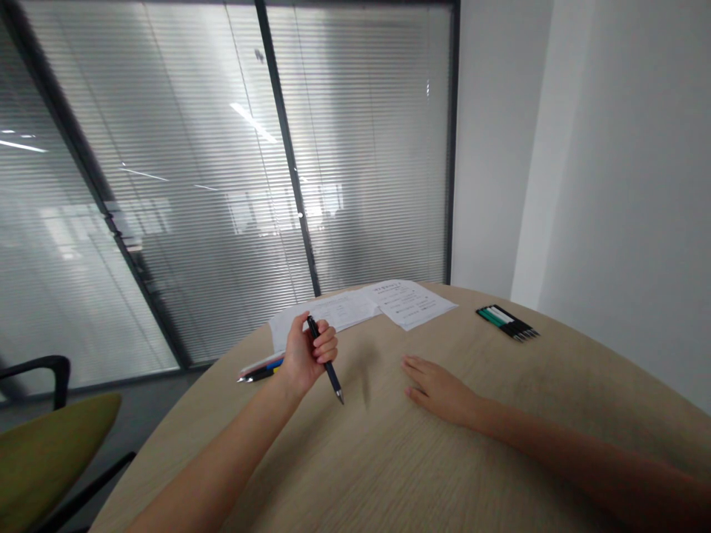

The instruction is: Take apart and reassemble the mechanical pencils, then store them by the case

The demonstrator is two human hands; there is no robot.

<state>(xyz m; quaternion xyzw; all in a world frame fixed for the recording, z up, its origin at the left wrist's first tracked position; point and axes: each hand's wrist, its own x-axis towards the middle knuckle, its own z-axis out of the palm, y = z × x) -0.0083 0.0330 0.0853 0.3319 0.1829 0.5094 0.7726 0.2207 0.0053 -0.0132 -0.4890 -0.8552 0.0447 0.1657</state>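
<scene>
My left hand is raised a little above the round wooden table and closed around a dark pen, whose tip points down and to the right. My right hand lies flat on the table top with its fingers stretched out towards the left, holding nothing. Just behind my left hand several pens, one of them blue, lie on the table near its left edge.
Printed paper sheets lie at the table's far side. A row of several pens lies at the far right. A green chair stands at the left. Glass walls with blinds and a white wall surround the table.
</scene>
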